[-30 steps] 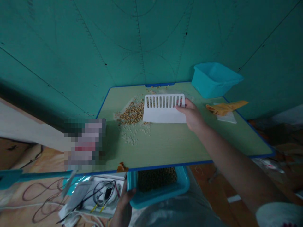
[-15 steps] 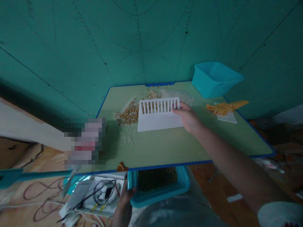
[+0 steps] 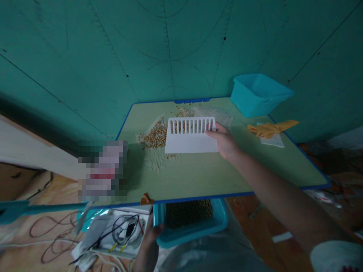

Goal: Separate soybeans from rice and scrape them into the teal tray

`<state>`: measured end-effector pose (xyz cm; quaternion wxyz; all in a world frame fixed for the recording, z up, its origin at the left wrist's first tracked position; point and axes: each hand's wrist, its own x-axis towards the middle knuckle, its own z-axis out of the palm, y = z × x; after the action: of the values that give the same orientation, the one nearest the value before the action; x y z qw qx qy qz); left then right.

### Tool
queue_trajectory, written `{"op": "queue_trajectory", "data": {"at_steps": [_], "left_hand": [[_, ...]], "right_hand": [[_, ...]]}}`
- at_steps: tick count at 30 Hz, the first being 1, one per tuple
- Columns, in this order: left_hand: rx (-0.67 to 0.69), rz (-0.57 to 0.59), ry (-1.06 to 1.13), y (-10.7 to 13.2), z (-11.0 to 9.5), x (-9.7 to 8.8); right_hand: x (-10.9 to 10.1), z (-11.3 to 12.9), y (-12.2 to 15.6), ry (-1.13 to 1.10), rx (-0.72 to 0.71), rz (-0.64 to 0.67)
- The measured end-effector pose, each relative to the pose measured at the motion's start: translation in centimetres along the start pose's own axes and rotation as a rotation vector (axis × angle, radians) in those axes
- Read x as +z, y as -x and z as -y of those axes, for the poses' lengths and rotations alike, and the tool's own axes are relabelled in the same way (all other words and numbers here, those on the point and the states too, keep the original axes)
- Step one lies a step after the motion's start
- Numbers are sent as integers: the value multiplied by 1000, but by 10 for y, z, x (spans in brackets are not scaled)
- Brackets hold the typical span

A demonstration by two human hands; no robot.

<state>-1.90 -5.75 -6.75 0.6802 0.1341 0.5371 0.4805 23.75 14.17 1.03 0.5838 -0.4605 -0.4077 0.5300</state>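
My right hand is closed on the right end of a white slotted plastic scraper, thumb on its face. The scraper stands tilted over the table, its row of slots uppermost. Behind and left of it lie yellow-brown dried beans or kernels, partly hidden by it. Small pale grains lie nearer me, and more whitish grains spread behind. Below the front edge, my left hand grips the left side of a blue plastic bin, which holds a dark mass of small greenish grains.
The light-green table has a blue rim. At its back right stands another blue bin; an orange cloth lies nearby. A blurred-out box is at the left edge. Cables and a white tray sit lower left.
The scraper's lower edge has risen and tipped slightly away from me, uncovering a few brown kernels in front of it. My left hand and the bin stay put.
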Motion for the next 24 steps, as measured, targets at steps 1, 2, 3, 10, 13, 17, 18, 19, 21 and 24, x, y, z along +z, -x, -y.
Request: {"op": "queue_trajectory", "data": {"at_steps": [1,2,3,10,13,17,18,19,21,24], "left_hand": [[-8,22,5,0,0,-1],[-13,53,11,0,1,-2],[-16,78,12,0,1,-3],[-5,86,-25,-2,4,-6],[14,72,-34,-2,5,-4],[5,63,-42,-3,4,-4],[4,61,-43,-3,4,-4],[3,60,-43,-4,4,-4],[4,61,-38,-4,4,-4],[3,74,-24,-3,5,-5]], "right_hand": [[0,0,0,12,-6,-12],[0,0,0,24,-12,-24],[-1,-1,0,34,-18,-35],[1,-3,0,32,6,8],[1,-2,1,-15,31,21],[1,-3,0,-43,49,22],[1,-4,0,-42,62,31],[1,-5,0,-40,76,44],[2,-5,1,-32,90,65],[2,-4,2,-30,88,71]]}}
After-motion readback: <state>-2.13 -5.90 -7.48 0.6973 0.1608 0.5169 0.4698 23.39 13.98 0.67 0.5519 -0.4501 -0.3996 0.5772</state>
